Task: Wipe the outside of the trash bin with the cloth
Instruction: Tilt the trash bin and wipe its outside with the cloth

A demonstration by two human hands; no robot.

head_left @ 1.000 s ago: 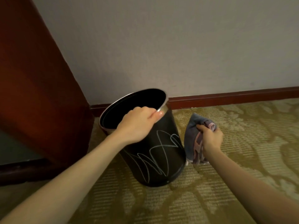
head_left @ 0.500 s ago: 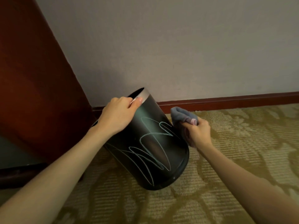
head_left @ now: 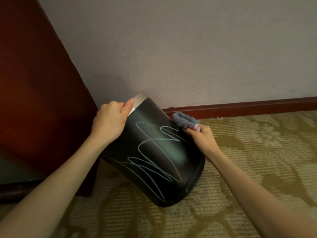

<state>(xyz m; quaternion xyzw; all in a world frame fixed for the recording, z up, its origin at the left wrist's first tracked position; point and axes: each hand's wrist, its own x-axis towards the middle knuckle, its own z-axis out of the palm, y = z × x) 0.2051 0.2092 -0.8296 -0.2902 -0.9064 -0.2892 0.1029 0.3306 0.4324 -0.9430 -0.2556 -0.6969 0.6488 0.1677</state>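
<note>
Tilted further back toward the wall since 1 second ago, the black cylindrical trash bin with chalk scribbles [head_left: 154, 152] rests on carpet; left hand [head_left: 109, 124] grips its metal rim, right hand [head_left: 202, 138] presses a clutched grey cloth [head_left: 185, 121] against its right side.

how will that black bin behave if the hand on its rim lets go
The trash bin is tilted on its base edge, so it would probably rock back or topple. One left hand tips it, suggesting lightness. Its glossy side may be slippery.
</note>
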